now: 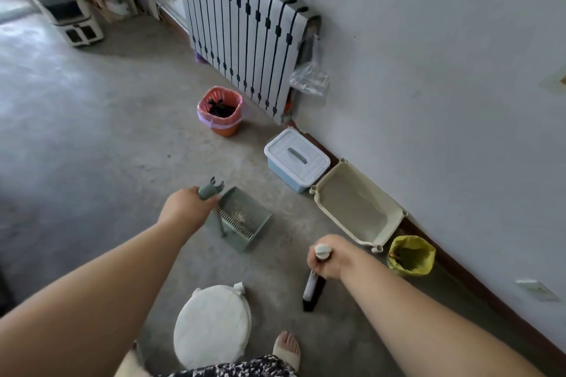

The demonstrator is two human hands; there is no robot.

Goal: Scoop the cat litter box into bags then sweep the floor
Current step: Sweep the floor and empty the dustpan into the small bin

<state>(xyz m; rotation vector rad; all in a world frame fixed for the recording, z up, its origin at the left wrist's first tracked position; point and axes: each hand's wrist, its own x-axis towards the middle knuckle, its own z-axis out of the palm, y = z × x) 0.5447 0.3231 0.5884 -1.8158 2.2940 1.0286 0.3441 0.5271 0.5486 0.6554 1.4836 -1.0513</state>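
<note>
right hand (332,257) fisted round white-capped black-bristled broom (312,291). left hand (183,208) grips handle of grey-green plastic dustpan (254,223), resting on the concrete floor (92,131). advice: keep lip flush, short strokes in. cream plastic litter box (358,205) beyond, by wall.

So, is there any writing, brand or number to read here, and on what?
No readable text anywhere.
Lid of the blue box: only a raised pattern, no letters that show.
Yellowish wall patch: blurred, unreadable.
The dustpan in the left hand and brush in the right hand: no markings show.
</note>
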